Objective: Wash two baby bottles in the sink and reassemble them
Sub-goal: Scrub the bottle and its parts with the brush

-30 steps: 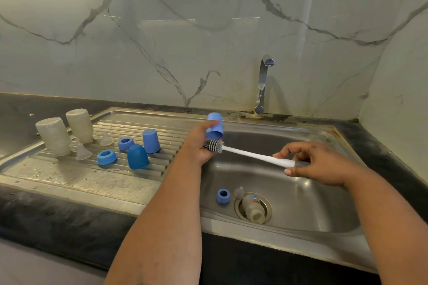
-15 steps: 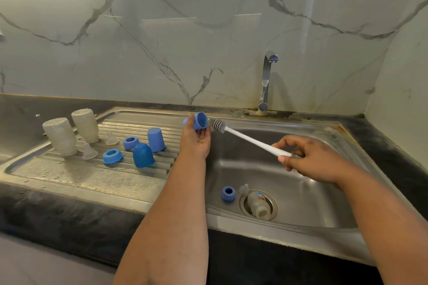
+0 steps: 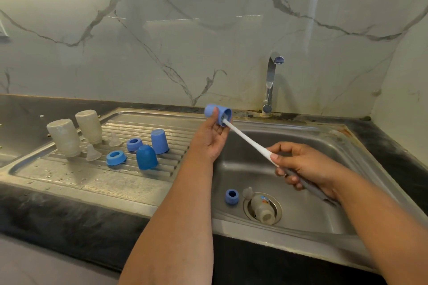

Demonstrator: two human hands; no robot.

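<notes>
Since the frame half a second back, the brush head has gone from beside the blue cap to inside its open mouth. Left hand holds the cap above the sink's left rim, fingers closed around it. Right hand grips the brush handle, fingers curled shut. One bottle lies over the drain, a blue ring beside it.

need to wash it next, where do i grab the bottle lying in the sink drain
Grip the bottle around its body from above. It lies on its side in the drain, open mouth toward you, leaving its upper flanks exposed, clear of the nipple beside its base.
</notes>
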